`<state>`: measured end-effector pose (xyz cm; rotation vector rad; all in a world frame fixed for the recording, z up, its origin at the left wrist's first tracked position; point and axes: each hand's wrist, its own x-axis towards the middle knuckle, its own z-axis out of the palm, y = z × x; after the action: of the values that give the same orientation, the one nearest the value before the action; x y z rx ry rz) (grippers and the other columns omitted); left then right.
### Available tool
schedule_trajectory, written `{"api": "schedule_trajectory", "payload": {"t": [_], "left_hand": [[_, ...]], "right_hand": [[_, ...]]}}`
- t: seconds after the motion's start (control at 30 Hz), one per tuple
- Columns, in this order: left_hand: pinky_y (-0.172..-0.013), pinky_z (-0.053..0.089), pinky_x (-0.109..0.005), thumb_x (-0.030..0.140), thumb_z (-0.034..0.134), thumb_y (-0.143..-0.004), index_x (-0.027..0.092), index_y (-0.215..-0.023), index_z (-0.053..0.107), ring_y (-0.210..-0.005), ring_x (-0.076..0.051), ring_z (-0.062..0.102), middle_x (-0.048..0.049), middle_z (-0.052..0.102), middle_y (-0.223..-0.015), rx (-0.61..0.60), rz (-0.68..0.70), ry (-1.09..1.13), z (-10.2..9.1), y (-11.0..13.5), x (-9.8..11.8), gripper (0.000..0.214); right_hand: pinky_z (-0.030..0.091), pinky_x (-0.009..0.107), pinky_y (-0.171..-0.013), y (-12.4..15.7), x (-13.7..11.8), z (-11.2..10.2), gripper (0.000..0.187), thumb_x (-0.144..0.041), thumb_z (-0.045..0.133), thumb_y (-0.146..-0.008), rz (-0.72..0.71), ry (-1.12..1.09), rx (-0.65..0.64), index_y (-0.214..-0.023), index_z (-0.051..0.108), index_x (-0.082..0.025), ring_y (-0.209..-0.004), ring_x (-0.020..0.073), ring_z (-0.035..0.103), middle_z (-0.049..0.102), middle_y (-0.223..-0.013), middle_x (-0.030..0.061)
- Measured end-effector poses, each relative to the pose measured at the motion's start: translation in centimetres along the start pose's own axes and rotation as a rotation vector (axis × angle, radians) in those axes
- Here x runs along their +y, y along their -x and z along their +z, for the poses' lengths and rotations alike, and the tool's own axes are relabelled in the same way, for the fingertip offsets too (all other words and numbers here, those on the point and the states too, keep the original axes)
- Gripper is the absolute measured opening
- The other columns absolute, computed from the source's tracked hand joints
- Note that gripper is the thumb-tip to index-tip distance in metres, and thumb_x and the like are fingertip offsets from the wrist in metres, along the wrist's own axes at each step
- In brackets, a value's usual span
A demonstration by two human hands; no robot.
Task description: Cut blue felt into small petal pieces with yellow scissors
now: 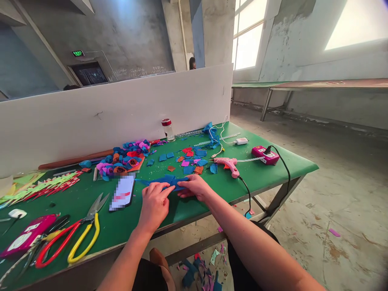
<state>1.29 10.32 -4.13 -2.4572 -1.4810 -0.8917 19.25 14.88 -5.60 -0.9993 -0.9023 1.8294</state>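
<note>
A strip of thin blue paper [168, 179], crepe-like and crumpled, is held between my two hands above the front of the green table. My left hand [155, 202] has its fingers bent and closed on the paper's near edge. On the other side my right hand [195, 187] pinches the paper's right end between thumb and fingers. Beyond the hands lie cut petal-like pieces of blue, red, orange and purple paper [188, 169]. A phone [122, 193] rests just left of the left hand, and a pink glue gun [228, 165] lies to the right.
Paper flowers [125, 159] are heaped at the back left. Scissors [91, 216] with red and yellow handles lie at the front left, near a magenta power strip [30, 236]. Another power strip [264, 155] stands right. A lidded jar [168, 130] stands by the white partition [130, 109].
</note>
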Motion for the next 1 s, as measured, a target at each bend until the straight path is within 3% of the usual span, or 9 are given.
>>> {"api": "schedule_trajectory", "payload": {"t": [0.07, 0.13, 0.27, 0.4, 0.57, 0.77, 1.0], "left_hand": [[-0.09, 0.046, -0.04, 0.004, 0.047, -0.079, 0.029, -0.108, 0.075, -0.103, -0.024, 0.06, -0.004, 0.073, -0.109, -0.003, 0.032, -0.048, -1.2, 0.0, -0.6, 0.047], [-0.091, 0.048, -0.037, 0.009, 0.046, -0.083, 0.026, -0.107, 0.074, -0.101, -0.022, 0.061, -0.0044, 0.073, -0.106, 0.008, -0.022, -0.089, -2.4, -1.1, -1.9, 0.041], [-0.095, 0.049, -0.036, 0.022, 0.05, -0.092, 0.022, -0.102, 0.075, -0.103, -0.023, 0.065, -0.0054, 0.075, -0.105, -0.106, -0.125, -0.221, -3.2, -6.6, -5.2, 0.027], [-0.092, 0.051, -0.039, 0.023, 0.056, -0.092, 0.018, -0.096, 0.073, -0.099, -0.023, 0.066, -0.0073, 0.074, -0.101, -0.263, -0.129, -0.304, -0.5, -13.4, -7.8, 0.018], [-0.09, 0.054, -0.043, 0.037, 0.058, -0.094, 0.018, -0.121, 0.06, -0.105, -0.021, 0.063, -0.0092, 0.061, -0.124, -0.429, -0.118, -0.375, 5.3, -18.7, -9.2, 0.033], [-0.09, 0.054, -0.044, 0.036, 0.059, -0.093, 0.018, -0.123, 0.058, -0.107, -0.022, 0.062, -0.0097, 0.06, -0.126, -0.506, -0.163, -0.444, 9.0, -20.7, -9.6, 0.035], [-0.09, 0.054, -0.043, 0.036, 0.059, -0.093, 0.018, -0.123, 0.059, -0.107, -0.022, 0.062, -0.0096, 0.061, -0.125, -0.492, -0.214, -0.448, 9.4, -21.0, -10.6, 0.035]], "right_hand": [[0.053, 0.021, -0.042, 0.3, 0.2, -0.3, 0.014, -0.014, 0.077, -0.074, -0.026, 0.042, 0.0, -0.073, 0.063, -0.012, -0.048, 0.0143, 0.064, 0.067, -0.059, 0.003], [0.057, 0.023, -0.046, 0.5, 0.3, -0.5, 0.014, -0.01, 0.076, -0.071, -0.042, 0.048, -0.003, -0.069, 0.062, -0.013, -0.046, 0.0115, 0.06, 0.061, -0.052, -0.0015], [0.059, 0.025, -0.048, 0.3, 0.6, -0.4, 0.021, -0.008, 0.076, -0.066, -0.08, 0.064, 0.025, -0.062, 0.057, -0.016, -0.043, 0.0083, 0.052, 0.051, -0.046, -0.0074], [0.052, 0.023, -0.04, -0.7, 1.5, 0.0, 0.022, -0.006, 0.073, -0.064, -0.126, 0.114, 0.096, -0.07, 0.056, -0.019, -0.041, 0.011, 0.055, 0.051, -0.048, -0.0089], [0.042, 0.021, -0.033, -1.4, 2.4, 0.1, 0.021, -0.01, 0.063, -0.07, -0.181, 0.291, 0.165, -0.087, 0.056, -0.021, -0.038, 0.016, 0.06, 0.055, -0.051, -0.0081], [0.044, 0.021, -0.038, -1.6, 2.6, -0.1, 0.023, -0.017, 0.066, -0.072, -0.166, 0.201, 0.122, -0.092, 0.055, -0.022, -0.04, 0.0155, 0.061, 0.056, -0.052, -0.0076], [0.047, 0.023, -0.037, -2.0, 2.4, -0.2, 0.024, -0.017, 0.063, -0.072, -0.127, 0.097, 0.087, -0.092, 0.05, -0.022, -0.042, 0.0183, 0.064, 0.058, -0.053, -0.0067]]}}
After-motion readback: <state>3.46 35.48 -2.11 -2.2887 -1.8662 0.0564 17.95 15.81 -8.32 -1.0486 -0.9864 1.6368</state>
